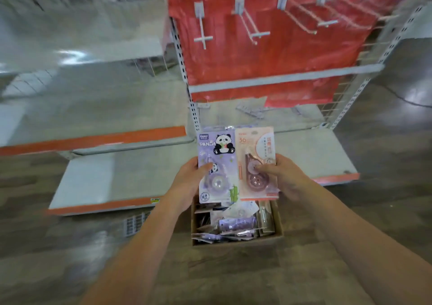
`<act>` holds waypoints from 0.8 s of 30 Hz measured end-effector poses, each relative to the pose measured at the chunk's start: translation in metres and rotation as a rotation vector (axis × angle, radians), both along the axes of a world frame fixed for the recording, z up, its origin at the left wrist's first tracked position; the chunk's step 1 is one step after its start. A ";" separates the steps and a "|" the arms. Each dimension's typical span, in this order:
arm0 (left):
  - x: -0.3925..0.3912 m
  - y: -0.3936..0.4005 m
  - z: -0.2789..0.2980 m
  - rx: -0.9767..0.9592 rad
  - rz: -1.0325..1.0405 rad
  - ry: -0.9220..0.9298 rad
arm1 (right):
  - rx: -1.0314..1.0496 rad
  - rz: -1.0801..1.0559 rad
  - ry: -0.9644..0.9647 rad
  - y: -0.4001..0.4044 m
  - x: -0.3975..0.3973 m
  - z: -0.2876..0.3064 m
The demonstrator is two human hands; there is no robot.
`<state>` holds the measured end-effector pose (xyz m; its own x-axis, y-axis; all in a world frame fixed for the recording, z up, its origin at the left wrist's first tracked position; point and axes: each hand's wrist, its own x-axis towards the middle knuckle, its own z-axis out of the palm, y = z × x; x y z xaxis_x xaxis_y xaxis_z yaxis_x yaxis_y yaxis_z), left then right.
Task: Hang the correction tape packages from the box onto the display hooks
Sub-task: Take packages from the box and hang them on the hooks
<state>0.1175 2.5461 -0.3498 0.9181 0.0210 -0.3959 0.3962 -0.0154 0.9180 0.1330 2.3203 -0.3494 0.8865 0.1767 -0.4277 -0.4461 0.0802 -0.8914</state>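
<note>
Bright even light, floor glare, motion blur, wide-angle edge distortion

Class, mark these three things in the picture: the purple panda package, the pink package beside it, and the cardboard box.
purple panda package [216, 162]: head view, middle of its printed card.
pink package [254, 150]: head view, upper part of its card.
cardboard box [237, 241]: head view, its near wall.

One head-worn camera looks forward and down, close over both hands, toward the shelving [145, 173] beyond.
</note>
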 end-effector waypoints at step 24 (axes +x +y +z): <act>0.096 -0.014 0.306 -0.100 0.073 -0.533 | 0.106 -0.142 -0.463 -0.003 0.099 0.305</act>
